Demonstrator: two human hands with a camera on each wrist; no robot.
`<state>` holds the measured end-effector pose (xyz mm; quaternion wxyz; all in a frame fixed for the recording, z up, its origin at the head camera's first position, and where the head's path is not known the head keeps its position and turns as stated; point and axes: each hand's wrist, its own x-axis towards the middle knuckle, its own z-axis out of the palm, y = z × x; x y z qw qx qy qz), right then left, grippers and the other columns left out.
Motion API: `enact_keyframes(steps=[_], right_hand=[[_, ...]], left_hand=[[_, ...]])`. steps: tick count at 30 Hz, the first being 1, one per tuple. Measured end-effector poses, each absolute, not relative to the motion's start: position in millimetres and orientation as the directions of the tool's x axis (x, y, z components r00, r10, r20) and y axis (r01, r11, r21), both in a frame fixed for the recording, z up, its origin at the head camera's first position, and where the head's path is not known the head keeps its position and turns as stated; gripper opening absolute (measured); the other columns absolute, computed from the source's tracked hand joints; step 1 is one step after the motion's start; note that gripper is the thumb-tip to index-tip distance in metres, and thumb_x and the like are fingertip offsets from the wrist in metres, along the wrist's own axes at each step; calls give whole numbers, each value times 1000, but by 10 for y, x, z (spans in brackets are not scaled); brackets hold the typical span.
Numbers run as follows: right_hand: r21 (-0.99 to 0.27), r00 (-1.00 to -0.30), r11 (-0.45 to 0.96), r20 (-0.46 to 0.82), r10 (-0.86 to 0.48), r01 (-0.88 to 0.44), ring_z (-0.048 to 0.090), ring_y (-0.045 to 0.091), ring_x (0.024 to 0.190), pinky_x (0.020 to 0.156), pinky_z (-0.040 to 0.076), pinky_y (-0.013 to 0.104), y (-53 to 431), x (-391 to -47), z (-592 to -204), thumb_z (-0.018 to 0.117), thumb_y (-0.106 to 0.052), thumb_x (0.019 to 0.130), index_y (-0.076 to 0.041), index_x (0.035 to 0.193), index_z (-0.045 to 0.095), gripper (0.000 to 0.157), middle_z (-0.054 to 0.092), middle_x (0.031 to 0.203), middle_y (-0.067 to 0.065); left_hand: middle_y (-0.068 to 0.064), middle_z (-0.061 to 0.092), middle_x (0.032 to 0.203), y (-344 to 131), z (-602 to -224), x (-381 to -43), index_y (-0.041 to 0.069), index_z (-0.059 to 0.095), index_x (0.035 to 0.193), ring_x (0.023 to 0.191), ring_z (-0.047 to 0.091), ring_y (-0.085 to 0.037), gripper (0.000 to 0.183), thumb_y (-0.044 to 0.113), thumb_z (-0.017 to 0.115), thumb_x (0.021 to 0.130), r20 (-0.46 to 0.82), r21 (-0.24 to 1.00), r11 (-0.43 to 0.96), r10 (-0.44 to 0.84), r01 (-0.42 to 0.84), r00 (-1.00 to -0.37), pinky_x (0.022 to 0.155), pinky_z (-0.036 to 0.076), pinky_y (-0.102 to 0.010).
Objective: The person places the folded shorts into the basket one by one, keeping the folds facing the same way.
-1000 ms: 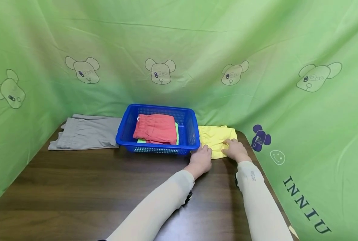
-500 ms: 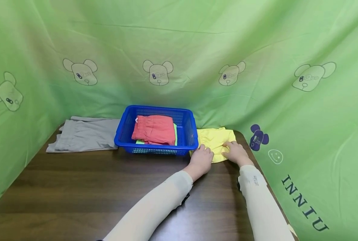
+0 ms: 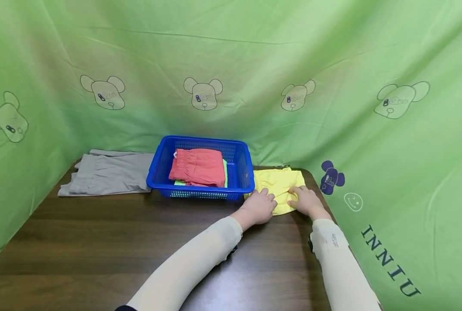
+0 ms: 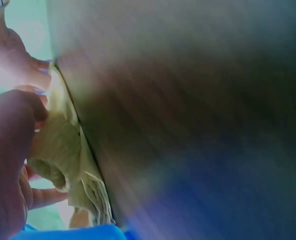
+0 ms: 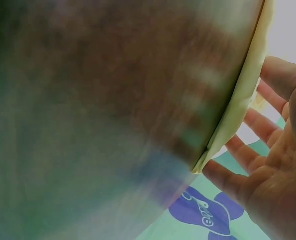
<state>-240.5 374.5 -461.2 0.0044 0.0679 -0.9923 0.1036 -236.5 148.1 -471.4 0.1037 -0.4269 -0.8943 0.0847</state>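
While both hands lie on the yellow cloth (image 3: 279, 183), left hand (image 3: 259, 206) curls its fingers into the fabric, right hand (image 3: 305, 199) presses down, fingers spread

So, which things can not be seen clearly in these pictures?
- Head view: the red garment in the blue basket covers the green item beneath, except one edge.
- Head view: the left hand and right hand hide the near part of the yellow garment.
- Both wrist views: the table is blurred.
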Motion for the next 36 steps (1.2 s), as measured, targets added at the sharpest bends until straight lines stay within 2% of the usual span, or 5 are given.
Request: enact_keyframes(steps=[4,11,19,26,36], right_hand=[[-218,-991,967,27,-128,-130,51,60,118,98,42,69,3743,-2354,-4620,70,-30,93,-4,131,62,47,55,135,31],[-220,-994,969,21,-110,-112,51,60,118,98,42,69,3758,-2299,-4633,70,-31,93,-4,131,62,48,56,134,31],[-214,-993,969,34,-117,-122,52,59,116,97,43,68,3758,-2244,-4640,71,-30,93,-3,130,63,47,57,130,30],[-200,-992,971,20,-126,-128,51,61,116,98,42,69,3738,-2126,-4614,71,-29,94,-2,130,62,46,56,130,31],[-207,-987,965,46,-152,-159,53,57,113,96,44,67,3747,-2057,-4640,73,-28,92,-2,126,63,44,58,129,29]], left_hand=[[3,59,119,1433,-4747,-2398,26,69,118,114,49,-22,24,38,55,102,124,-215,605,796,767,-593,91,49,-41],[1,60,117,1411,-4722,-2354,28,70,120,110,53,-25,25,38,55,102,109,-184,610,792,771,-601,93,48,-41],[4,62,119,1445,-4646,-2279,32,71,120,108,55,-25,26,40,55,101,67,-211,616,784,759,-618,89,49,-41],[6,63,118,1427,-4599,-2214,33,71,121,106,57,-24,27,41,57,99,52,-207,592,801,779,-596,87,49,-39],[8,62,123,1465,-4566,-2074,37,70,124,112,55,-23,29,44,56,99,14,-217,621,774,753,-634,92,47,-41]])
